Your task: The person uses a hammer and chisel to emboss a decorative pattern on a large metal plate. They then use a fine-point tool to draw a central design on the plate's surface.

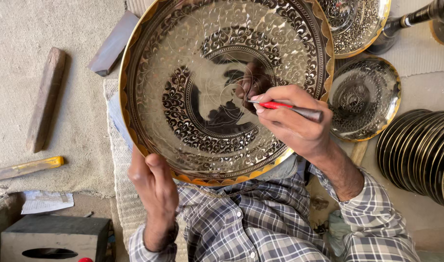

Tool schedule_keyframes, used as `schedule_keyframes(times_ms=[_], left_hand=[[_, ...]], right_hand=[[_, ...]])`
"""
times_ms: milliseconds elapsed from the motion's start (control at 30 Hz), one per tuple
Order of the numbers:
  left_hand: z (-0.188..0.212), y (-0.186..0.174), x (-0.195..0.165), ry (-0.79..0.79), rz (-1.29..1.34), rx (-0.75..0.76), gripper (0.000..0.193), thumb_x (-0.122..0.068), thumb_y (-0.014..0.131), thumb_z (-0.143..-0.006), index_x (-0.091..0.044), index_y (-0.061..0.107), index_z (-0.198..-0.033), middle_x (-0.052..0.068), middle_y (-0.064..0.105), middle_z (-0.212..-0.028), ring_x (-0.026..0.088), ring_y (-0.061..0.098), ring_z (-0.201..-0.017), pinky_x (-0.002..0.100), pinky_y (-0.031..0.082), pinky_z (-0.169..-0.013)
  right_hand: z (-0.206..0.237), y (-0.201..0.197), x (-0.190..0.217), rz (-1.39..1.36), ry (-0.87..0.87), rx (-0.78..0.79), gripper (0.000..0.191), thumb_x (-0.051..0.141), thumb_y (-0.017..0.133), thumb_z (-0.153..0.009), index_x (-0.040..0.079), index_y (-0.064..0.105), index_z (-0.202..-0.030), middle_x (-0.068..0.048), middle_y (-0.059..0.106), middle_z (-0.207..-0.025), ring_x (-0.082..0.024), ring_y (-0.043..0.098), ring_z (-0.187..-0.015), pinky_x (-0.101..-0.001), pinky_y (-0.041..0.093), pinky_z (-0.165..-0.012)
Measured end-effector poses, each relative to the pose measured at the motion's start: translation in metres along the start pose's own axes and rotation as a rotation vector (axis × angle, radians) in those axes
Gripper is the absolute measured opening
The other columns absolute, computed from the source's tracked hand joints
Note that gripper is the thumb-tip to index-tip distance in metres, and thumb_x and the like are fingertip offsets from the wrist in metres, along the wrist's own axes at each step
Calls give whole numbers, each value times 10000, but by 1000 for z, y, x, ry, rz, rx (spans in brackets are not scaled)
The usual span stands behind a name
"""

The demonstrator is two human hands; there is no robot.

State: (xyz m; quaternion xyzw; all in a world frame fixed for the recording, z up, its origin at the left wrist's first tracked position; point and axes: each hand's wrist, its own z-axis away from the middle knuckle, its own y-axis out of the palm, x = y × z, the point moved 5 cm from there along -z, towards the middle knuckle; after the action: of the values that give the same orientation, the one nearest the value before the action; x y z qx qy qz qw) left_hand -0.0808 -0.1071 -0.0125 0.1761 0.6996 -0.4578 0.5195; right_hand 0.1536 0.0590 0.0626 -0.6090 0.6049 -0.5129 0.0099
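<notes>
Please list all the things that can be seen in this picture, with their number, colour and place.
large engraved tray: 1, brass and dark, centre, propped on the lap
engraving tool: 1, red and grey, tip on the tray
smaller engraved plates: 2, brass, right of the tray
stacked plates: several, dark-edged, far right
wooden blocks: 2, brown and grey, upper left
yellow-tipped stick: 1, left
paper: 1, white, lower left
box: 1, grey, bottom left
left hand: grips the tray's lower rim
right hand: holds the engraving tool

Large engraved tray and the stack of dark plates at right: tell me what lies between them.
In the head view, a smaller engraved plate lies flat between the large tray and the stack.
</notes>
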Motion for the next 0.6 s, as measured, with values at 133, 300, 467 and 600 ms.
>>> schedule_keyframes(times_ms=[133, 300, 467, 600], left_hand=[[-25, -10, -24, 34, 51, 37, 615, -502, 312, -1161, 29, 567, -1341, -43, 378, -654, 45, 311, -532, 277, 228, -526], [-34, -8, -50, 23, 50, 22, 553, -457, 353, -1192, 24, 577, -1348, -45, 384, -684, 48, 323, -610, 274, 238, -555], [-33, -7, -50, 12, 64, 8, 571, -465, 349, -1170, 28, 575, -1349, -46, 373, -669, 47, 315, -602, 269, 233, -550], [-31, -7, -47, 19, 51, -4, 537, -461, 355, -1184, 21, 587, -1236, -38, 380, -687, 53, 329, -622, 272, 239, -565]], right_hand=[[-3, 2, -3, -8, -15, 13, 177, -104, 847, -877, -32, 686, -898, -140, 683, -1127, -253, 772, -1056, -315, 646, -900], [-5, 0, -5, -32, -28, 42, 163, -86, 847, -862, -38, 703, -920, -142, 692, -1127, -240, 762, -1038, -316, 669, -903], [-7, 0, -7, -46, -35, 53, 152, -65, 848, -865, -30, 718, -936, -137, 702, -1117, -233, 755, -1033, -307, 670, -894], [-7, -2, -6, -37, -43, 76, 151, -43, 851, -856, -25, 730, -944, -139, 708, -1118, -237, 756, -1026, -308, 670, -881]])
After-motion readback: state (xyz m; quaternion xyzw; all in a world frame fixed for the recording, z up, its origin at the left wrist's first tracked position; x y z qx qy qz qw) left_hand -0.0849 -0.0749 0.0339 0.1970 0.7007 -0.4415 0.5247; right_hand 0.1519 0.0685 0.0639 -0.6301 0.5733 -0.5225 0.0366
